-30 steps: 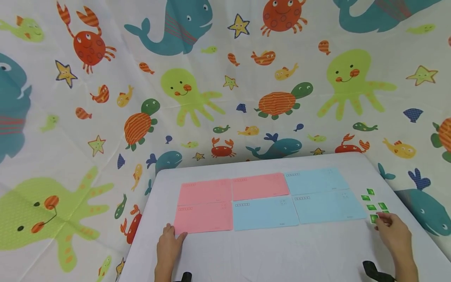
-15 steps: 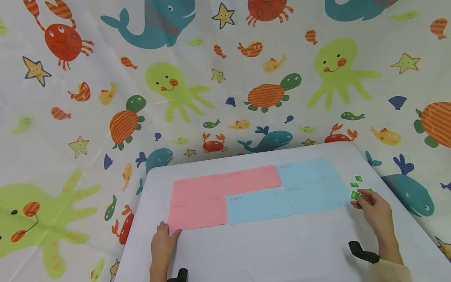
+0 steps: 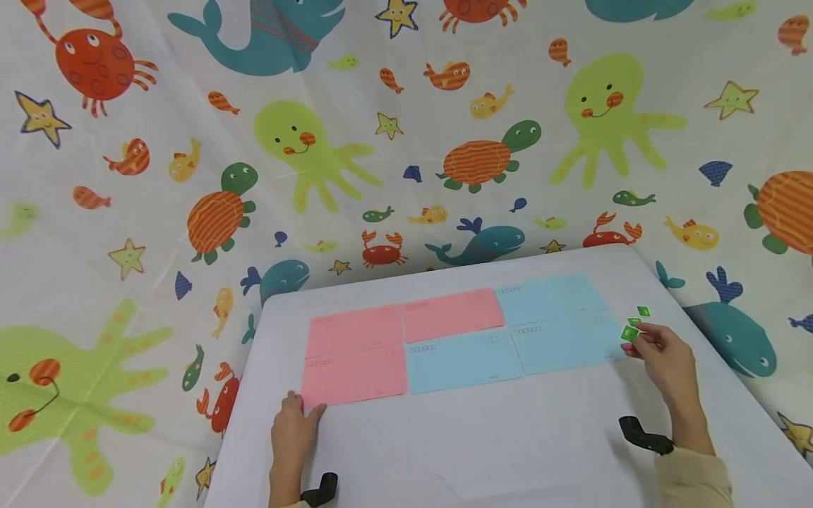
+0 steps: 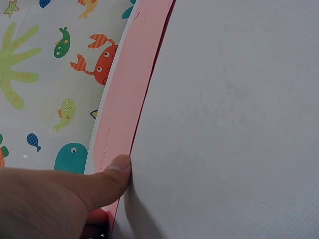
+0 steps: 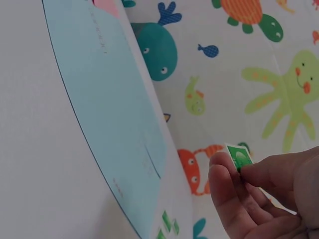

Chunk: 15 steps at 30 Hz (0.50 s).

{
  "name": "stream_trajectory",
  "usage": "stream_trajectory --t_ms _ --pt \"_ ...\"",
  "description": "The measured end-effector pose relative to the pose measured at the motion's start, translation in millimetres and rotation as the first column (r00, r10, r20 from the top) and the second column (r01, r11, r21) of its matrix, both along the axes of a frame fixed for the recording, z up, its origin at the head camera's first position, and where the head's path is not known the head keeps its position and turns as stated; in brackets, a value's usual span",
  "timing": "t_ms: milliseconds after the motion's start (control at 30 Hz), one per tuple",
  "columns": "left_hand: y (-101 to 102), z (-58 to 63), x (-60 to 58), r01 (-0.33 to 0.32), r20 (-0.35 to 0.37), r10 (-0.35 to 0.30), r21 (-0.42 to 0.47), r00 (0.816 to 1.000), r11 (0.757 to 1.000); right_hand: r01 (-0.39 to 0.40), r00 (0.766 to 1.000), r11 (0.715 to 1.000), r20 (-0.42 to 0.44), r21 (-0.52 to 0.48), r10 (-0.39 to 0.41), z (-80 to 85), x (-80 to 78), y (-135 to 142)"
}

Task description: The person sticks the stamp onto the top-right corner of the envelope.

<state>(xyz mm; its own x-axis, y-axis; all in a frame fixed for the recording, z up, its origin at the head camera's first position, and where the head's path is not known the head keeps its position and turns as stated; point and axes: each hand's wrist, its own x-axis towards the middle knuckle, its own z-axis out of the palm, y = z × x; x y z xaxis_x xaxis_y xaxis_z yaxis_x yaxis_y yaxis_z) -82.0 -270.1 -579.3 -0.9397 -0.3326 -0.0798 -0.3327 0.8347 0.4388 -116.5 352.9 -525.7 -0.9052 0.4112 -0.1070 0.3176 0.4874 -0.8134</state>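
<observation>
Between the thumb and fingers of my right hand point(image 3: 667, 367) is a small green postage stamp point(image 3: 629, 334), pinched just above the table to the right of the blue envelopes. The right wrist view shows this stamp point(image 5: 240, 156) tilted up at the fingertips. My left hand point(image 3: 294, 428) rests at the near left corner of the front pink envelope point(image 3: 356, 377), thumb on its near edge. Its other fingers are mostly hidden in the left wrist view. Several green stamps point(image 3: 644, 311) lie on the table behind the right hand, partly covered by it.
Pink and blue envelopes lie in two rows on the white table point(image 3: 476, 451). The back row holds two pink envelopes point(image 3: 454, 315) and a blue envelope point(image 3: 549, 300); the front row adds two blue ones. A cloth point(image 3: 356, 42) with sea animals hangs behind the table.
My right hand has picked up a green stamp from the group and lifted it, moving left toward the blue envelopes. The left hand stays at the pink envelope's corner. The head view has shifted.
</observation>
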Motion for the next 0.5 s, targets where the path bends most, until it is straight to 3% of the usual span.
stream_trajectory --t_ms 500 --pt "-2.5 -1.1 1.9 -0.007 -0.004 0.007 0.054 1.000 0.999 0.081 0.997 0.996 -0.004 -0.034 -0.081 -0.4 -7.8 -14.9"
